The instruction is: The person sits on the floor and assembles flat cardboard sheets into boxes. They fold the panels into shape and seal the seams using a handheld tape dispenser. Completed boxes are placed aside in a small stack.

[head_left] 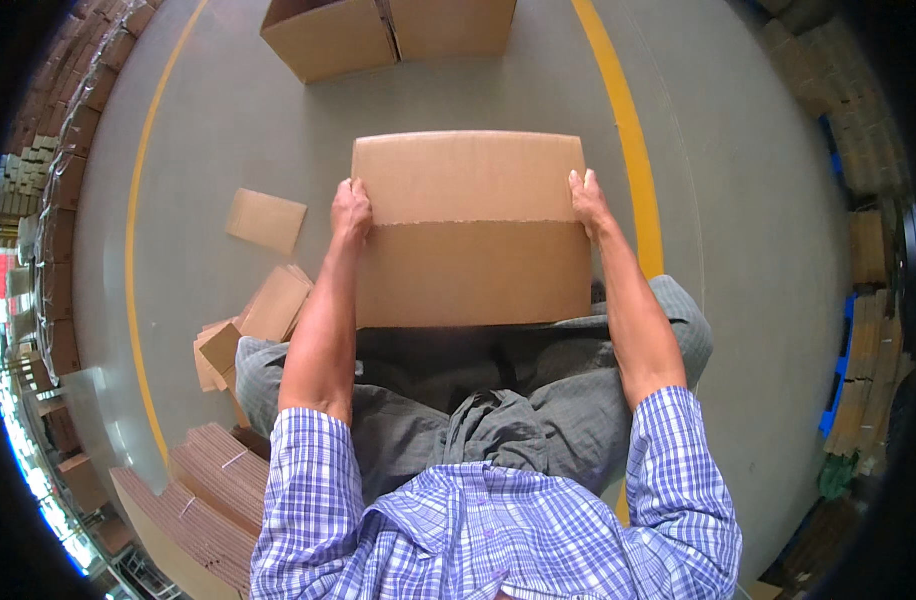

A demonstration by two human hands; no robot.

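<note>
Between my two hands is a brown cardboard box (473,272), its two flaps meeting along a ragged seam across the middle. My left hand (352,208) grips its left edge near that seam, the thumb up at the edge. On the opposite side, my right hand (588,200) holds the right edge at about the same height. The fingers of both hands are partly hidden behind the box sides. The box is in front of my legs, above my lap; what lies under it is hidden.
Farther ahead on the grey floor stands an open cardboard box (348,45). Loose cardboard pieces (276,303) lie left of my knee, with one flat sheet (266,221) beyond. Tied cardboard bundles (203,490) are at lower left. Stacked cardboard (868,370) lines the right side.
</note>
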